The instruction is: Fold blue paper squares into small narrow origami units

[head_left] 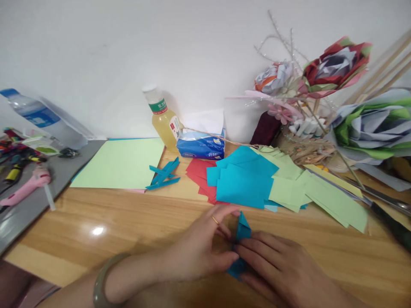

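A small piece of folded blue paper (244, 231) lies on the wooden table between my hands, its upper end creased to a point. My left hand (201, 241) holds it from the left, with a fingertip at the upper tip and the thumb at the lower part. From the right, my right hand (276, 261) lays its fingers over the middle of the paper and covers part of it. Several narrow folded blue strips (164, 173) lie crossed in a small pile. Beyond my hands is a stack of blue paper pieces (245, 188).
Red paper (201, 175) and light green pieces (289, 192) flank the blue stack. Green sheets (118, 164) lie left. Behind stand a yellow drink bottle (165, 124) and a tissue pack (201, 144). A pink glue gun (28, 184) is far left; paper flowers (335, 68) and scissors (390, 222) are right.
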A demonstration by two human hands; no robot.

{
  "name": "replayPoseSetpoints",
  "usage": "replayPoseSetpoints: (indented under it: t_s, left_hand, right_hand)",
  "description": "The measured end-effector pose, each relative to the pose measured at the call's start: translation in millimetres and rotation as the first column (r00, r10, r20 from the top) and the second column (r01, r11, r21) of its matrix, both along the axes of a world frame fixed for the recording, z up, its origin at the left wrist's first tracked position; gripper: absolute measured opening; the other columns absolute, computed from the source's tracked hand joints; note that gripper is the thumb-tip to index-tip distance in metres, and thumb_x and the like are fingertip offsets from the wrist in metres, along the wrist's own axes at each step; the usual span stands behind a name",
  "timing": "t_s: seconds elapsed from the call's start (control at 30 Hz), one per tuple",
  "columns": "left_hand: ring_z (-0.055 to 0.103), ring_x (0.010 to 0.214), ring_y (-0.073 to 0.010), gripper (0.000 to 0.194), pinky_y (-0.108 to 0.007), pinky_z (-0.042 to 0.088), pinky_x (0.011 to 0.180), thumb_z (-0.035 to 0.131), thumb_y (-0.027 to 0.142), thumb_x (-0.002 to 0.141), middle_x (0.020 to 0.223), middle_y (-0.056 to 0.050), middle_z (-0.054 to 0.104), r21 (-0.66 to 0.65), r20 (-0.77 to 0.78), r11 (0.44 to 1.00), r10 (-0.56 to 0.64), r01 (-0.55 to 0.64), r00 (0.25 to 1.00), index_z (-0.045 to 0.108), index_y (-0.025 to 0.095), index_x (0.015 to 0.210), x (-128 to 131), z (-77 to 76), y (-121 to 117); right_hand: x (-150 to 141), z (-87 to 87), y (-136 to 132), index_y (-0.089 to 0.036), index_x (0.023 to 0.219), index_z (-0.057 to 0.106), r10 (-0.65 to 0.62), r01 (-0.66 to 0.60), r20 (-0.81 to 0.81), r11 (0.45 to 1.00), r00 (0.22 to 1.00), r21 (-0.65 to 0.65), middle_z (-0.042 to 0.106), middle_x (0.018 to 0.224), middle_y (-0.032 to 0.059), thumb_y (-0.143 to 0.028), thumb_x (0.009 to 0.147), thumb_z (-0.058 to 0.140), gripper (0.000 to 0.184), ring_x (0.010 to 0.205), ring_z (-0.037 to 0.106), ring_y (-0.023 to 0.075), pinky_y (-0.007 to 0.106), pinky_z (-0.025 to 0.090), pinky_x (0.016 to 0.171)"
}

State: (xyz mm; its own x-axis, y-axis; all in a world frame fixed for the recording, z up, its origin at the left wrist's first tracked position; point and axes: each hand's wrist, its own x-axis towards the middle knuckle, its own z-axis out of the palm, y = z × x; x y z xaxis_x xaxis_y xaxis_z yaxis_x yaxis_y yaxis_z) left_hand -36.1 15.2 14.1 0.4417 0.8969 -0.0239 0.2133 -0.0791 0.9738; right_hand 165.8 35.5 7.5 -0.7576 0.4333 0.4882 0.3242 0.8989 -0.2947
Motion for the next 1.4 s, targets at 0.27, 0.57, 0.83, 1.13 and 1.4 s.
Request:
replayPoseSetpoints:
  t_s: [0.27, 0.57, 0.83, 1.13, 1.4]
  left_hand:
    - [0.050, 0.076, -0.0078, 0.068, -0.019, 0.044, 0.062, 0.051, 0.000, 0.071, 0.121, -0.003, 0.045, -0.184, 0.194, 0.975, 0.161, -0.125, 0.968, 0.038, 0.034, 0.129, 0, 0.2, 4]
    - [0.055, 0.084, -0.0116, 0.062, -0.028, 0.048, 0.074, 0.055, 0.007, 0.073, 0.120, -0.006, 0.045, -0.122, 0.183, 0.975, 0.205, -0.184, 0.962, 0.036, 0.029, 0.128, 0, -0.5, 12]
    - [0.051, 0.081, -0.0149, 0.015, -0.026, 0.045, 0.070, 0.048, 0.014, 0.090, 0.087, -0.001, 0.063, 0.687, -0.513, 0.698, 0.267, 0.204, 0.816, 0.062, 0.019, 0.087, -13, 1.3, 0]
    - [0.049, 0.081, -0.0156, 0.019, -0.029, 0.040, 0.072, 0.045, 0.014, 0.090, 0.095, -0.003, 0.060, 0.644, -0.702, 0.593, 0.205, 0.484, 0.682, 0.062, 0.018, 0.084, -9, -13.5, -12]
    - [0.050, 0.084, -0.0159, 0.022, -0.028, 0.041, 0.073, 0.040, 0.019, 0.094, 0.089, -0.003, 0.060, 0.613, -0.695, 0.666, 0.198, 0.426, 0.691, 0.062, 0.019, 0.088, -10, -23.0, -15]
  right_hand:
    - [1, 15.0, 1, -0.022, 0.093, 0.064, 0.003, 0.011, -0.058, 0.968, 0.998, 0.250, 0.070, 0.086, -0.0041, -0.022, 0.097, 0.037, 0.027, 0.084, 0.059, 0.0116, 0.025, 0.045, 0.078]
    - [-1, 18.9, 2, -0.019, 0.085, 0.065, 0.034, -0.044, 0.037, 0.945, 0.999, 0.323, 0.069, 0.076, -0.0010, -0.007, 0.095, 0.021, 0.047, 0.072, 0.058, 0.0132, 0.027, 0.043, 0.065]
    - [1, -5.6, 7, -0.017, 0.086, 0.059, -0.062, 0.059, 0.075, 0.997, 0.995, 0.048, 0.062, 0.075, 0.0033, -0.012, 0.090, 0.042, 0.018, 0.070, 0.057, 0.0163, 0.028, 0.047, 0.059]
    - [5, -5.1, 8, -0.017, 0.088, 0.058, -0.045, 0.046, 0.057, 0.999, 0.997, -0.008, 0.065, 0.084, 0.0044, -0.013, 0.088, 0.047, 0.012, 0.082, 0.059, 0.0182, 0.029, 0.051, 0.068]
    - [0, -4.1, 6, -0.018, 0.079, 0.057, -0.082, 0.084, 0.048, 0.996, 0.996, -0.039, 0.060, 0.073, 0.0027, -0.012, 0.087, 0.048, 0.013, 0.070, 0.057, 0.0165, 0.029, 0.048, 0.060]
